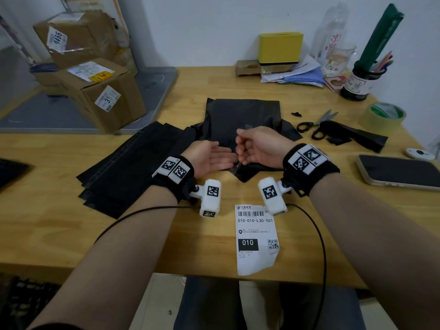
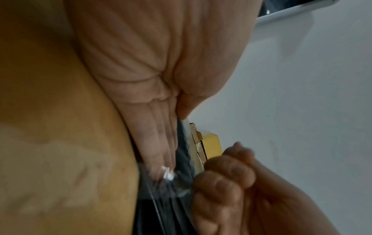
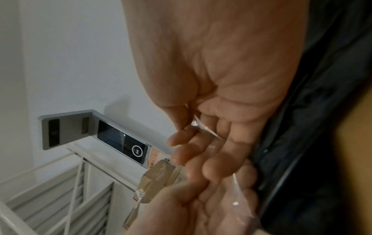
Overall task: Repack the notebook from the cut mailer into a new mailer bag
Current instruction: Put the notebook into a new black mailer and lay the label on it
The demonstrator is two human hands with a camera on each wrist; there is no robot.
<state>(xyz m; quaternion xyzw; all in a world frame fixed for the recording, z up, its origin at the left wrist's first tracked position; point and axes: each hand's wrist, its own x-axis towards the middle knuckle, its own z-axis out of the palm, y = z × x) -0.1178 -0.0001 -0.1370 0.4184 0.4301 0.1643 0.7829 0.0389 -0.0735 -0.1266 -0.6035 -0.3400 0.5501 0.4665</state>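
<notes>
A black mailer bag (image 1: 240, 115) lies flat in the middle of the wooden table; no notebook shows. My left hand (image 1: 214, 158) rests at the bag's near edge, palm turned inward with its fingers (image 2: 157, 143) straight against the black plastic. My right hand (image 1: 252, 148) is curled just beside it and pinches a thin clear strip (image 1: 238, 164) between thumb and fingers. The clear strip (image 2: 169, 176) runs from the bag's edge into the right hand (image 2: 225, 182). In the right wrist view the strip (image 3: 203, 127) crosses my right hand's fingers (image 3: 211, 143) next to the bag (image 3: 312, 143).
A stack of black mailers (image 1: 123, 167) lies left of the hands. Scissors (image 1: 314, 125), black cut scraps (image 1: 357, 136), a tape roll (image 1: 383, 116) and a phone (image 1: 400, 172) sit on the right. A shipping label (image 1: 256, 236) lies at the front edge. Cardboard boxes (image 1: 95, 91) stand far left.
</notes>
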